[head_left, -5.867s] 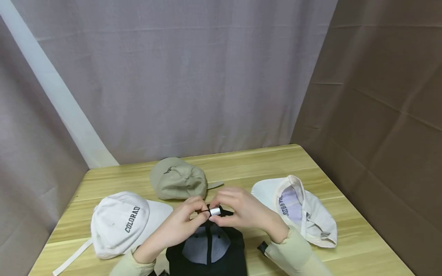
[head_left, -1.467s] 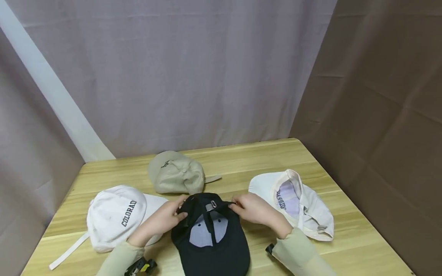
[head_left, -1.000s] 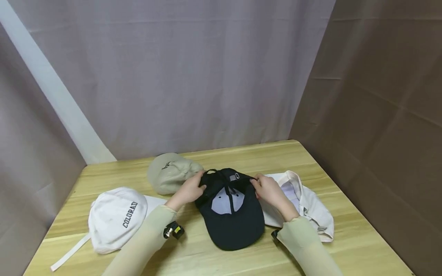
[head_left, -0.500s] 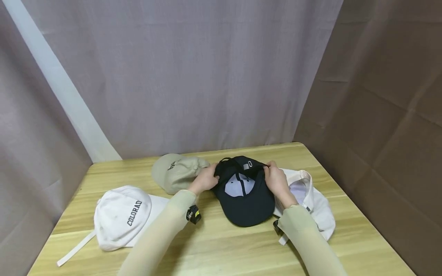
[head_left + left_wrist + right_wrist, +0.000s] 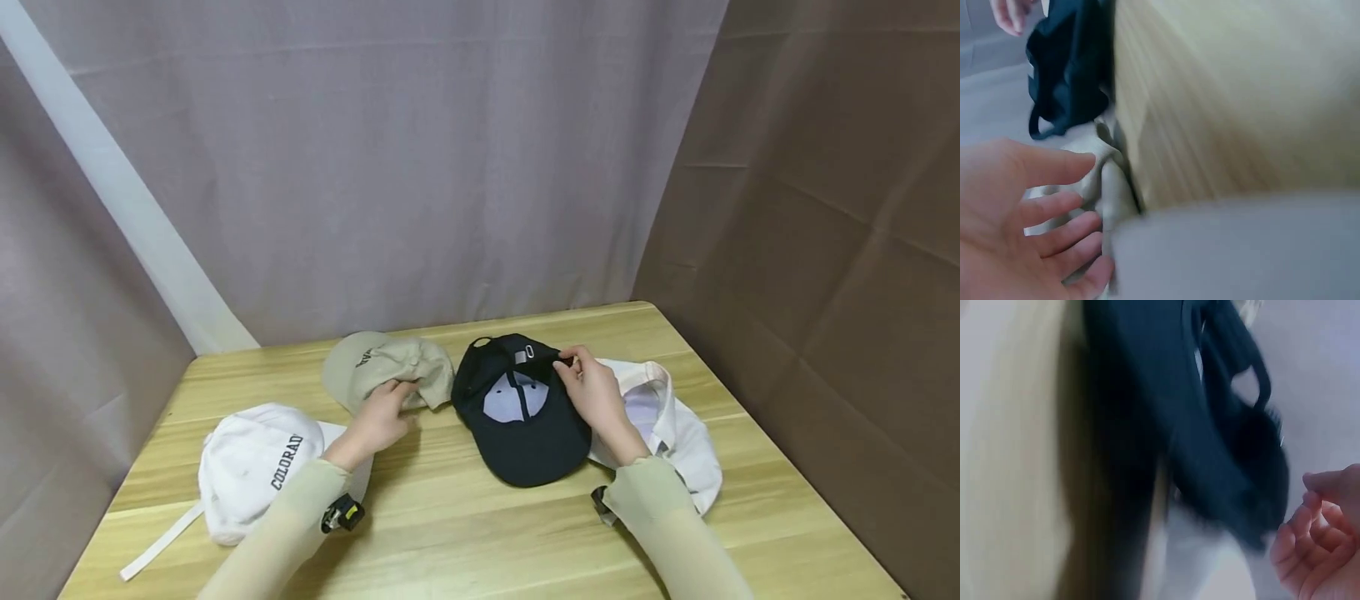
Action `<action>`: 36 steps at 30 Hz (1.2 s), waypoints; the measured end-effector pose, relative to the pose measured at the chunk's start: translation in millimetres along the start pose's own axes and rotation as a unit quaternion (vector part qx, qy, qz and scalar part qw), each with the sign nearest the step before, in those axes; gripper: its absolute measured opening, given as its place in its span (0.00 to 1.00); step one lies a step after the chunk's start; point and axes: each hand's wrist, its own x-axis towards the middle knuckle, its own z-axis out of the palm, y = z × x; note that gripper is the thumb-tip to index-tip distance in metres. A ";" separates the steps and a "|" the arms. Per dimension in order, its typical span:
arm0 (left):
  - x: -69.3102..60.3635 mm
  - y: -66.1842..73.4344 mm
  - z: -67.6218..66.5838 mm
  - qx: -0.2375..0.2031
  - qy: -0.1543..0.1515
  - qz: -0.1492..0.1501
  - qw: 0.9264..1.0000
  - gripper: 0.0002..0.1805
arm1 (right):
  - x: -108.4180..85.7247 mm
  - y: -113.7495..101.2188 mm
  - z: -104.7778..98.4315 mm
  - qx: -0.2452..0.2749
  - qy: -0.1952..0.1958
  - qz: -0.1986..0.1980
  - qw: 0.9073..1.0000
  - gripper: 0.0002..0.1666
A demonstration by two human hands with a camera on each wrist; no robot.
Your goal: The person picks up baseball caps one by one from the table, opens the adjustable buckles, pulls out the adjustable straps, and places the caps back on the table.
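Note:
A black baseball cap (image 5: 534,446) lies inside up on the table, its grey lining and buckle showing. My right hand (image 5: 592,396) is at the cap's right edge; in the right wrist view the bent fingers (image 5: 1300,540) lie beside the black fabric (image 5: 1210,437), with none visible between thumb and fingertips. My left hand (image 5: 378,422) is at the near side of a khaki cap (image 5: 390,362). In the left wrist view its fingers (image 5: 1063,234) are relaxed and spread, overlapping the khaki fabric (image 5: 1116,200); whether they touch it I cannot tell.
To the left lies a white cap with dark lettering (image 5: 258,475), its strap (image 5: 161,542) trailing on the wooden table (image 5: 465,533). Another white cap (image 5: 693,450) lies on its side at the right, partly behind my right arm. Grey curtains (image 5: 420,167) stand behind the table.
Both hands carried the black cap away from me and rightward, between the khaki and right white caps. My left hand has since let go and moved left to the khaki cap.

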 end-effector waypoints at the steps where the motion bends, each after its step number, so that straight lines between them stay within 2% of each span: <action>1: -1.8 -4.1 -1.0 0.005 -0.002 -0.002 1.000 0.28 | -1.9 -5.2 1.9 0.007 -0.001 -0.014 1.000 0.12; 5: -3.1 -12.6 -2.5 0.026 -0.032 -0.006 0.999 0.30 | -8.8 -24.6 11.9 0.027 -0.024 -0.064 0.997 0.05; 8: -0.9 -15.4 -2.3 0.048 -0.055 -0.009 0.997 0.30 | -14.2 -35.0 20.3 0.037 -0.058 -0.085 0.994 0.05; 11: -0.9 -17.2 -2.6 0.064 -0.056 -0.007 0.996 0.27 | -20.9 -41.9 27.9 0.041 -0.094 -0.098 0.990 0.05; 14: -3.8 -18.8 -3.6 0.053 -0.061 -0.002 0.997 0.24 | -27.2 -46.3 33.8 0.043 -0.122 -0.107 0.986 0.05; 19: -12.0 -22.4 -6.5 0.028 -0.086 -0.002 0.996 0.22 | -33.4 -55.2 36.8 0.065 -0.161 -0.126 0.977 0.04; 22: -16.8 -23.6 -7.8 0.030 -0.077 0.001 0.997 0.17 | -35.1 -60.3 36.7 0.076 -0.176 -0.133 0.972 0.05; 25: -21.6 -24.4 -7.0 0.039 -0.053 0.017 0.998 0.12 | -37.2 -63.9 38.7 0.076 -0.192 -0.138 0.969 0.05; 30: -30.0 -21.1 -2.5 0.068 -0.021 0.072 0.995 0.10 | -42.5 -68.8 45.1 0.088 -0.226 -0.158 0.957 0.03; 36: -48.8 -9.8 -3.4 0.064 -0.047 0.121 0.989 0.10 | -47.8 -74.4 52.2 0.091 -0.267 -0.172 0.944 0.03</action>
